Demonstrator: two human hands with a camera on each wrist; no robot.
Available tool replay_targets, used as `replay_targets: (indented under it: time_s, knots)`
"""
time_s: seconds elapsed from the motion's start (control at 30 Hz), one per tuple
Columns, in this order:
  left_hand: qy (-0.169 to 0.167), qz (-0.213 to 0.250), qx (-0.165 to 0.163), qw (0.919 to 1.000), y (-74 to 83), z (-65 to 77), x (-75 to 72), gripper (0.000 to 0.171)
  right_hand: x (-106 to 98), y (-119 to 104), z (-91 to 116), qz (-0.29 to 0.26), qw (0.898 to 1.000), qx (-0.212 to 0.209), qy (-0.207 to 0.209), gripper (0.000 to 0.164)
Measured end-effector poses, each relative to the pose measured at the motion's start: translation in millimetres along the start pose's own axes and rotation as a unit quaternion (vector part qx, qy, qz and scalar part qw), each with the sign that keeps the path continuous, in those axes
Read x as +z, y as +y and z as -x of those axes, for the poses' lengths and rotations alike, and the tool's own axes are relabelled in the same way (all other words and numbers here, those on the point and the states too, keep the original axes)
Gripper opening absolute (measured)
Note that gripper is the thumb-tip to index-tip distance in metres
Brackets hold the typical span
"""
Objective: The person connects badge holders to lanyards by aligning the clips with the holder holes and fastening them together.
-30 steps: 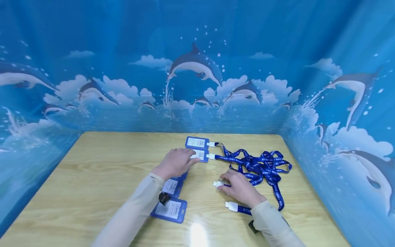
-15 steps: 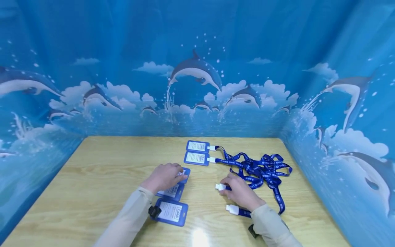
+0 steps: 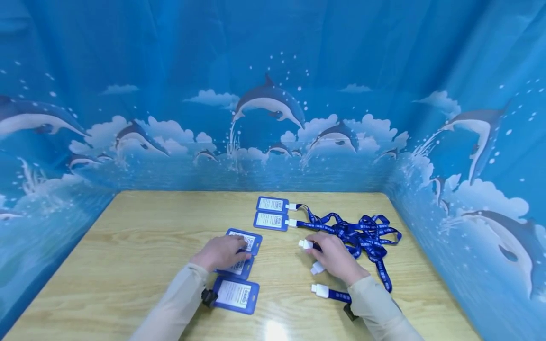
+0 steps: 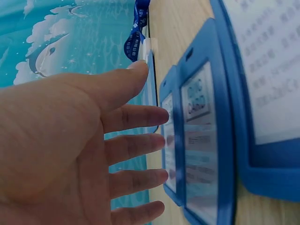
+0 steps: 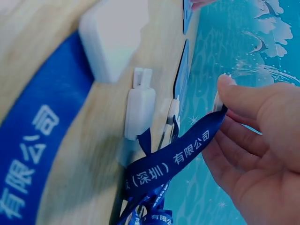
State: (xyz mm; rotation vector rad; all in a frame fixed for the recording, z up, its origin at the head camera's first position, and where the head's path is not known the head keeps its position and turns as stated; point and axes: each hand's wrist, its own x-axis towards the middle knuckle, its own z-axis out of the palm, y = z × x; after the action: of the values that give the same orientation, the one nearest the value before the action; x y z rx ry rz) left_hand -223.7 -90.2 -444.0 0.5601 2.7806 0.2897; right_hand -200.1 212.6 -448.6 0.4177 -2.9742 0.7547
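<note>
My left hand (image 3: 219, 253) reaches over a blue badge holder (image 3: 257, 242), fingertips right at its clear face. In the left wrist view its fingers are straight and spread apart. A second badge holder (image 3: 244, 271) lies partly hidden under that hand, and a third badge holder (image 3: 234, 293) lies nearest the body. With thumb and fingers, my right hand (image 3: 337, 258) pinches a blue lanyard (image 5: 187, 157) at its white clip (image 3: 305, 244), raised above the table. Below this hand is another lanyard's white clip (image 5: 139, 110); nearer the body lies one more clip (image 3: 320, 291).
Two badge holders, one farther (image 3: 272, 204) and one closer (image 3: 270, 220), lie at the back with lanyards clipped on. Their straps run into a tangled lanyard pile (image 3: 362, 234) on the right of the wooden table (image 3: 149, 237). A dolphin-printed curtain (image 3: 192, 170) surrounds the table's back and sides.
My left hand has come back from the far badge holders to the nearer ones on the left. My right hand has raised a clip slightly, and another clip now shows beneath it.
</note>
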Motion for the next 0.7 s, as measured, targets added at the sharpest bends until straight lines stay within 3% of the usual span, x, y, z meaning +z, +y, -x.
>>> replay_targets:
  time_s: [0.23, 0.7]
  knots:
    - [0.015, 0.002, 0.009, 0.9998, -4.4, 1.4, 7.8, 0.046, 1.2, -3.7, -3.8, 0.012, 0.999, -0.037, 0.006, 0.033]
    - [0.014, -0.004, 0.014, 0.9998, -2.9, -0.4, 12.8, 0.048, 6.2, -7.5, -12.1, -0.002, 0.999, -0.044, 0.006, 0.034]
